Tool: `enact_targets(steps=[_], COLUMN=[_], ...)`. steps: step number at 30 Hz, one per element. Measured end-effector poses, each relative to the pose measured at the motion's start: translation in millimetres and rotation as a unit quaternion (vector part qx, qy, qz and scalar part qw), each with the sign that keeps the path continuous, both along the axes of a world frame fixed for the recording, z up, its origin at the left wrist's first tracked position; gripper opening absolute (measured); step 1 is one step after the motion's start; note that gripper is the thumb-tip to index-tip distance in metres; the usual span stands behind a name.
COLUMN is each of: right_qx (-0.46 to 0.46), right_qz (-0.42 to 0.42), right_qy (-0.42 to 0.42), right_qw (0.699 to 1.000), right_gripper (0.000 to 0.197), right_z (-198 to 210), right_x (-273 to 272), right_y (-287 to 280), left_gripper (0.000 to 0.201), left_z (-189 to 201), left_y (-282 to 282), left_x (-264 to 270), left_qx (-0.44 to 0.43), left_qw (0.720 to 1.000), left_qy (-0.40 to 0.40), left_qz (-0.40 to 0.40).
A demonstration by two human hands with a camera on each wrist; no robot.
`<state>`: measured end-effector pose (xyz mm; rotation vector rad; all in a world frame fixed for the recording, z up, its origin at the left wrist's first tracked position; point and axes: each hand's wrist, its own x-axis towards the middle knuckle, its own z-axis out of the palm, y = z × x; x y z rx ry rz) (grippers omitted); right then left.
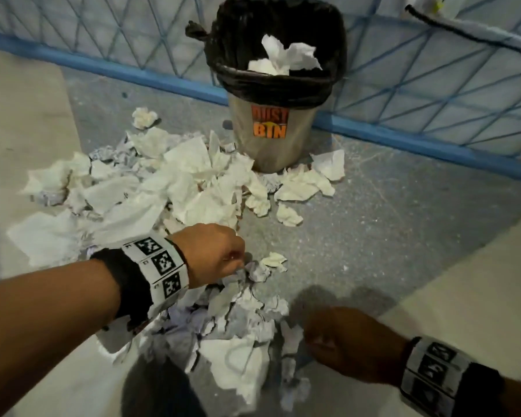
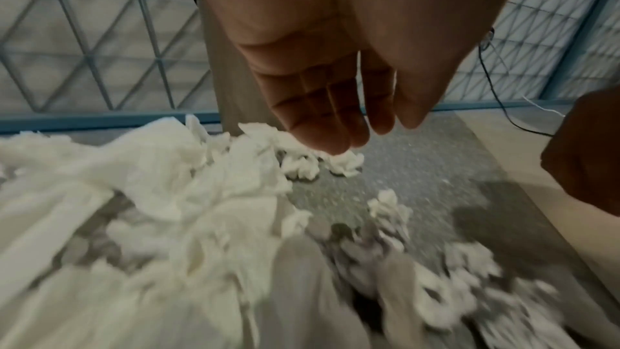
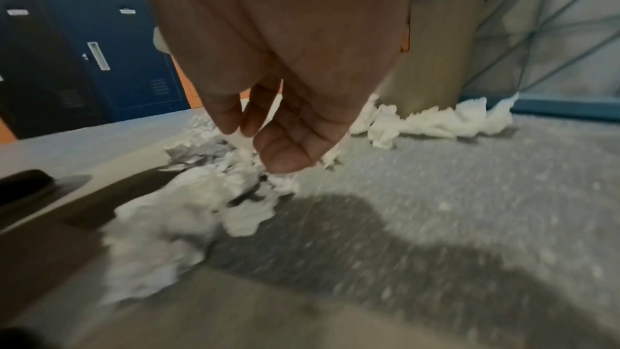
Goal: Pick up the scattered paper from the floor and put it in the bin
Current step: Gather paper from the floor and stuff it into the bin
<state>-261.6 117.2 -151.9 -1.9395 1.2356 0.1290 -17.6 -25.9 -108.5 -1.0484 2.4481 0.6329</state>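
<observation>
From the head camera I see my left hand (image 1: 212, 254) low over the near edge of the scattered paper (image 1: 151, 191), knuckles up; the left wrist view shows its fingers (image 2: 322, 116) straight and relaxed, pointing down at the pile and holding nothing. My right hand (image 1: 343, 344) sits at about 5 o'clock from the left one, above the closer clump of crumpled paper (image 1: 241, 323). In the right wrist view its fingers (image 3: 288, 147) hang loosely bent just above the scraps, thumb near the fingertips, and I can't make out any sheet pinched between them, so I read that hand as relaxed and empty. The paper spreads across the grey floor (image 1: 388, 224) from 9 o'clock of the dustbin (image 1: 271, 136) down toward me, with a few pieces touching the bin's base at 4 o'clock. The bin stands against the blue mesh fence (image 1: 433, 85), lined with a black bag (image 1: 280, 85), and some white paper in the bin (image 1: 286, 57) shows above the rim
</observation>
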Motion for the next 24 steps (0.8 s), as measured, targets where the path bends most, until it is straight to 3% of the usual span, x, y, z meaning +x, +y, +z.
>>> enact_targets(steps=[4,8,12,17,21,24], right_qx=[0.086,-0.025,-0.039,-0.097,-0.036,-0.013], right_qz=[0.011,0.071,0.031,-0.051,-0.090,-0.111], right_qy=[-0.030,0.055,0.124,0.131,0.109,0.101], right_qw=[0.996,0.996,0.991,0.985,0.989,0.989], right_gripper=[0.029,0.056,0.083,0.054,0.065,0.058], right_z=[-10.8,-23.1,-44.6,-54.2,-72.2,-75.1], right_x=[21.3,38.9,59.6,75.9,55.4,51.6], right_y=[43.0,60.2,65.4,58.5,51.9,40.6], left_gripper=[0.026,0.048,0.069,0.072,0.062,0.061], left_z=[-29.7,-49.8,-67.0,-95.7,-112.4,-118.7], left_y=[39.0,83.5,126.8,153.4,151.0,144.1], left_x=[23.0,35.9,27.5,10.9,17.8,16.6], left_qx=[0.045,0.035,0.049,0.078,0.073,0.056], left_qw=[0.998,0.995,0.995,0.996,0.997,0.996], left_qy=[0.000,0.025,0.047,0.034,0.007,0.024], left_qz=[-0.040,-0.087,-0.078,0.014,0.029,0.059])
